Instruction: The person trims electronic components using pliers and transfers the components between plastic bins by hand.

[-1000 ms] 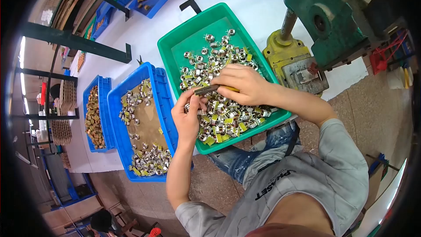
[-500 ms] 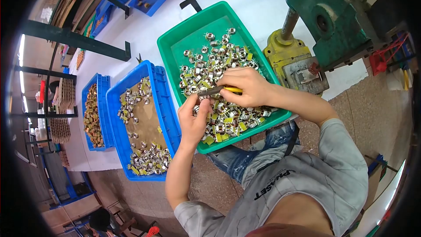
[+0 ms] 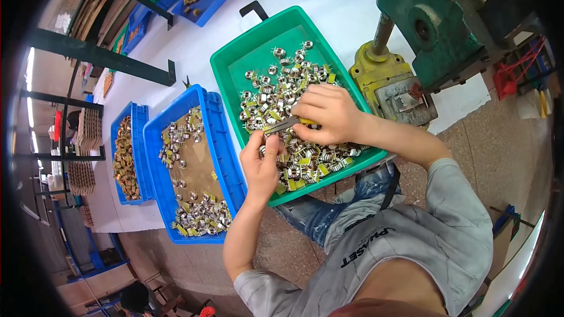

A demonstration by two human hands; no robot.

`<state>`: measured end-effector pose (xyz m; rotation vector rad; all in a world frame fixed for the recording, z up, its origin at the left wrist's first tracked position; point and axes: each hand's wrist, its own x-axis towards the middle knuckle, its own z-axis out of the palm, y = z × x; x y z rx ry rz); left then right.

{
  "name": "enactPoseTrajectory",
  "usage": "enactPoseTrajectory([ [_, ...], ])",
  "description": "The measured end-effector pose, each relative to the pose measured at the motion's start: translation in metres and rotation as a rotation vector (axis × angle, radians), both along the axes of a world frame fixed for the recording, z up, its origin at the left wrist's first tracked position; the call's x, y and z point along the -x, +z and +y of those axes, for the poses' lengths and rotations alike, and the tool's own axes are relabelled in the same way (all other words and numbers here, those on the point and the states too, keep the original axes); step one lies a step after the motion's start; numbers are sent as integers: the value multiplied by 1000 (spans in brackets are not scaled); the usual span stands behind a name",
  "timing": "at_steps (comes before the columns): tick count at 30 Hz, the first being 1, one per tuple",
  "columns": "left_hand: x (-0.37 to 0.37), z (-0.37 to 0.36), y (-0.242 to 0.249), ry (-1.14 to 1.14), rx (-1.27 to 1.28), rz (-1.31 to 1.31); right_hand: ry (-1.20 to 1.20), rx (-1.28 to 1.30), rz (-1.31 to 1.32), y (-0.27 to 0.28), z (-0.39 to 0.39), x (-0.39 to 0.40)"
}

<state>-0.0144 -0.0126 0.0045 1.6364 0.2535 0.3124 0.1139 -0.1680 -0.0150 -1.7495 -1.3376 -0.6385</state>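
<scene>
The fingers of my right hand (image 3: 333,118) are clenched around the yellow grip of dark-nosed pliers (image 3: 283,125), near the middle of the frame. My left hand (image 3: 259,169) brings thumb and forefinger to the tool's tip; whether they pinch a part there, I cannot tell. Beneath both hands, small wound coils (image 3: 317,154) with yellow tabs lie heaped in a green tray (image 3: 249,54). Each coil looks light and rigid, likely smooth on the windings, with thin pins that would probably bend; the round body seems the place to grip, clear of the pins. Just left, a blue tray (image 3: 156,171) holds more coils over brown board; farther left, another blue bin (image 3: 144,152) carries copper-toned pieces (image 3: 124,161). On the white counter (image 3: 197,53), a green-and-yellow press (image 3: 376,76) stands at upper right.
</scene>
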Motion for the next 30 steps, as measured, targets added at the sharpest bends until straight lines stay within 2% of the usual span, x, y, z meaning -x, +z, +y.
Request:
enactPoseTrajectory([
  [4,0,17,-8,41,-410,-15,40,-124,191,-4,4,-10],
  [10,2,21,-7,-21,-420,18,78,-33,139,-6,4,-3],
  [15,3,26,-7,-95,-576,-90,171,15,238,-10,0,-1],
  [19,0,31,2,-219,-699,-258,370,96,575,-6,-5,1],
  [20,-1,31,3,-213,-703,-259,375,95,571,-5,-5,0],
  [24,-10,26,4,-76,-676,-81,266,157,704,-4,-3,-7],
  [25,-13,26,6,-67,-677,-85,272,160,697,-5,-4,-10],
  [29,-18,30,14,103,-620,-152,57,-72,623,-7,1,-21],
  [30,-15,28,24,92,-578,-138,41,-29,716,-2,0,-21],
])
